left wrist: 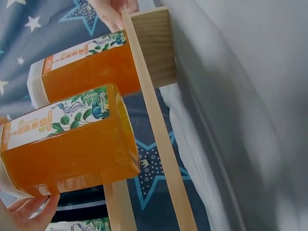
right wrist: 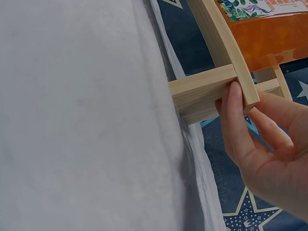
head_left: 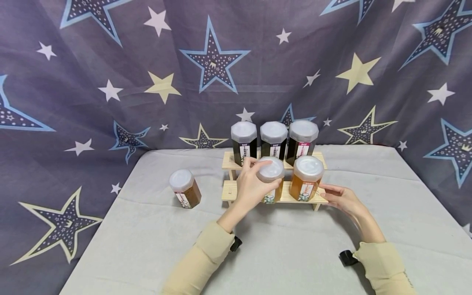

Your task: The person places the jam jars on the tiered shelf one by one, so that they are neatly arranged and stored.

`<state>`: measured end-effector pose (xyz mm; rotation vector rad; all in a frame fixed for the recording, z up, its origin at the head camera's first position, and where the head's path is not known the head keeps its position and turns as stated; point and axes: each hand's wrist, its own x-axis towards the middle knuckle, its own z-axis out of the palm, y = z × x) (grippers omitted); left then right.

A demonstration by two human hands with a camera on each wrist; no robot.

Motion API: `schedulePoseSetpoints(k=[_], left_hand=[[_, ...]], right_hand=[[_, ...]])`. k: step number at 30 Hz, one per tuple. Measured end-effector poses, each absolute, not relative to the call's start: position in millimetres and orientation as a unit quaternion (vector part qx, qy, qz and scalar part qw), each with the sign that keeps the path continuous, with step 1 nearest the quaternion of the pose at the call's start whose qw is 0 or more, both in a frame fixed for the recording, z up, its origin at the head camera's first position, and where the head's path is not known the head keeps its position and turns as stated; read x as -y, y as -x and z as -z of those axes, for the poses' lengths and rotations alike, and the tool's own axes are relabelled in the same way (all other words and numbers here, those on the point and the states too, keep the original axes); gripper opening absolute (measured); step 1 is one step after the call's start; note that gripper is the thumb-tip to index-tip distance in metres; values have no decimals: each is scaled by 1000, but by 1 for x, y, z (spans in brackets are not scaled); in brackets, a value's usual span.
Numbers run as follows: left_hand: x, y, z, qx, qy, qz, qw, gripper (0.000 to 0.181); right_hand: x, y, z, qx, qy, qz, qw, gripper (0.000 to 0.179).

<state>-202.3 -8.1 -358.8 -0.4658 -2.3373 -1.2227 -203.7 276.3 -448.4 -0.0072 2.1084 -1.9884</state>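
My left hand (head_left: 252, 183) grips a clear-lidded jar of amber contents (left wrist: 72, 144) by its lid, over the middle of the lower step. In the left wrist view the jar's base hangs a little off the step's front strip. A similar amber jar (head_left: 307, 180) stands upright at the right of that step. My right hand (head_left: 344, 200) pinches the right end of the two-step wooden rack (right wrist: 238, 79), thumb and fingers around the board's edge. The left hand hides part of the lower step.
Three dark jars (head_left: 273, 137) with pale lids line the upper step at the back. A brown-filled jar (head_left: 186, 190) stands apart on the grey cloth-covered table (head_left: 147, 246), left of the rack. Behind everything hangs a star-patterned curtain (head_left: 214, 102).
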Motion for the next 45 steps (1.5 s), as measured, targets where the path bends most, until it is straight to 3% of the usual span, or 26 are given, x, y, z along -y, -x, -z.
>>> schedulePoseSetpoints(k=[6, 17, 45], left_hand=[[2, 205, 360, 851, 173, 444, 223, 47], [-4, 214, 366, 853, 166, 440, 226, 47], [-12, 218, 372, 869, 180, 411, 210, 47]], right_hand=[[-275, 203, 447, -724, 0, 679, 122, 51], [-276, 202, 447, -714, 6, 690, 122, 40], [-275, 203, 448, -730, 2, 673, 114, 55]])
